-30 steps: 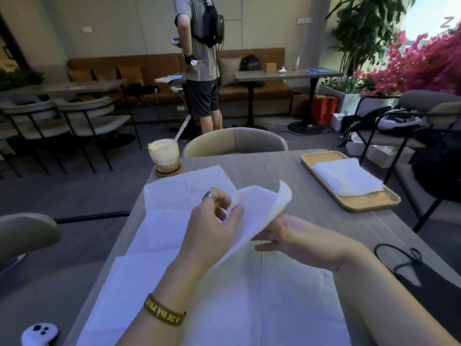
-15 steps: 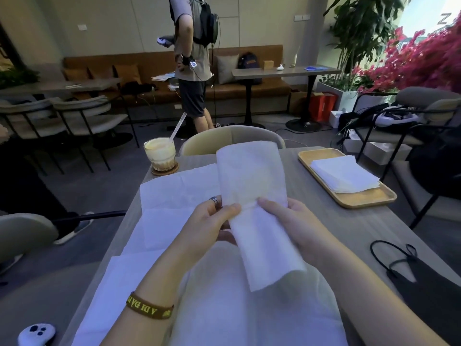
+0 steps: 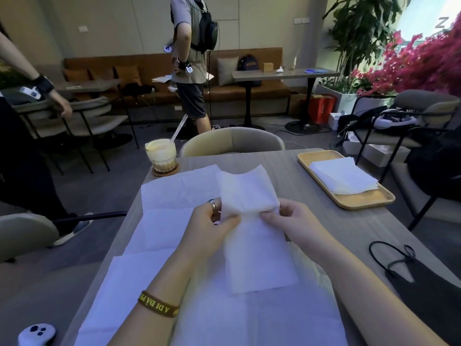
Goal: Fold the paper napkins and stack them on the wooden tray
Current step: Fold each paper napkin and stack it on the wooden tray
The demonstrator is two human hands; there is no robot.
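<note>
The fingers of the left hand and those of the right hand pinch the held napkin at the same cross-line, thumbs on the near face, one hand at each long edge. Both grasps are closed on the paper. The held napkin is a narrow strip raised above the worktop. Its upper half stands up and leans away from the person, and its lower half hangs toward the person. The grip sits near mid-length, probably to fix the line of the next crease so that one half can be laid onto the other. Holding both edges keeps the thin sheet from twisting.

Beneath the hands, the unfolded napkins lie spread flat and overlapping, covering most of the near worktop. They serve as a supply and as a soft base for pressing a fold.

Edges and clearance:
- The top edge of the held napkin is uneven; align it with the bottom edge before creasing.
- The wooden tray lies at the far right, well apart from the hands, with bare worktop between.
- The folded stack occupies the far part of the tray; the near end is bare wood.
- A glass on a coaster stands at the far left corner, just beside the spread sheets, out of the path to the tray.
- A black bag with a looped cord lies at the near right edge; pass the right forearm above it.
</note>
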